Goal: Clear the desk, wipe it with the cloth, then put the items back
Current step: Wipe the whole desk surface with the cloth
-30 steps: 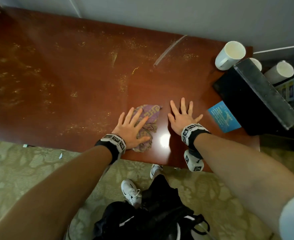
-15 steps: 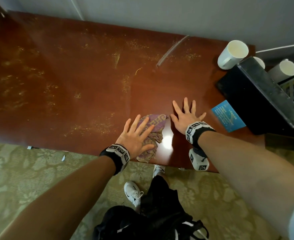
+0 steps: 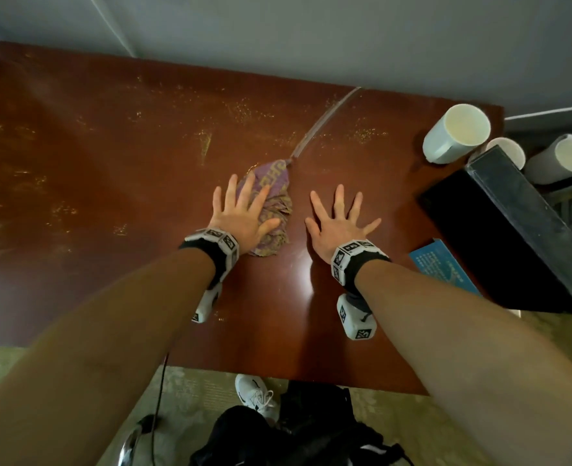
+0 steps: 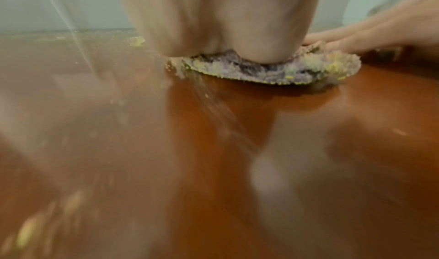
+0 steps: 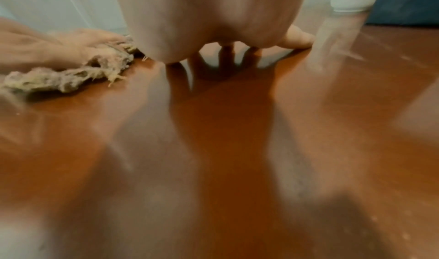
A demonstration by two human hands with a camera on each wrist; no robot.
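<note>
A crumpled purple and yellow cloth lies on the reddish-brown desk. My left hand presses flat on it with fingers spread and straight. In the left wrist view the cloth shows squashed under the palm. My right hand lies flat on the bare desk just right of the cloth, fingers spread, holding nothing. The cloth appears at the left of the right wrist view. Yellowish dust streaks cover the far and left parts of the desk.
At the desk's right end stand a white mug, two more white cups behind a black box, and a blue card. A grey wall runs behind the desk. A black bag lies on the patterned floor below.
Both hands slid away from me toward the wall, the left pushing the cloth forward along the desk. The hands stay flat and spread.
</note>
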